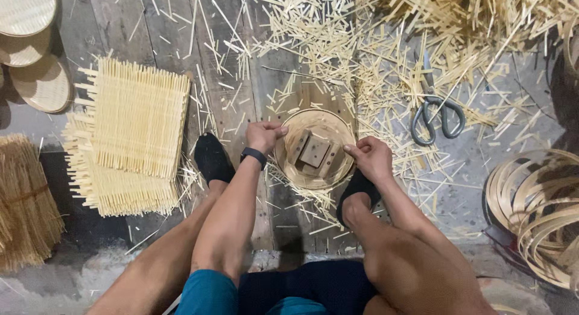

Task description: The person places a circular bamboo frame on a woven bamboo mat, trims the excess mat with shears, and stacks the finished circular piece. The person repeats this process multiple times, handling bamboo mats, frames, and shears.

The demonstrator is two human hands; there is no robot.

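The round bamboo basket (315, 147) is lying on the floor (289, 218) between the person's feet, its opening facing up, wooden blocks (313, 152) sitting inside. The left hand (263, 136) and right hand (369, 158) are pinching opposite rims with curled fingers. Scissors (435, 107) are lying near, handles toward the person.

Both forearms reach forward between raised knees. Left hand (263, 135) curled in a loose fist, band on wrist; right hand (370, 158) pinching, fingers bent inward.
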